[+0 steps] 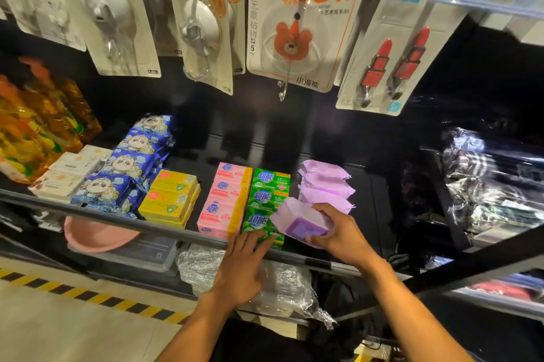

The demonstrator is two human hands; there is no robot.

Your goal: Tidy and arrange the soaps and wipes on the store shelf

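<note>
1. At the far left of the shelf (88,210) we see shiny orange pouches (38,132) standing against the dark back wall.
2. Just right of them lie white soap boxes (70,173), in a short row running from front to back.
3. Beside those we find blue wipes packs (129,161) printed with a panda face, overlapping one another in a line from the front rail towards the back.
4. Next come yellow soap boxes (170,196), stacked near the rail, with a gap between them and the next column.
5. The pink soap boxes (226,199) form a neat column that touches the green soap boxes (268,193) on its right.
6. Our left hand (241,267) reaches over the rail, palm down. Its fingers (259,239) are straight and slightly spread, with the tips resting on the front green box and holding nothing.
7. Our right hand (338,232) has its fingers (323,208) curled round the right end of a single purple pack (300,220). It holds the pack tilted at the front of the shelf, partly over the front green box.
8. Behind that hand, the purple wipes row (326,185) lies overlapping on the shelf, just right of the green column.
9. At the far right, well apart, we see dark glossy bags (485,185).
10. Carded wall hooks (300,31) hang across the top.
</note>
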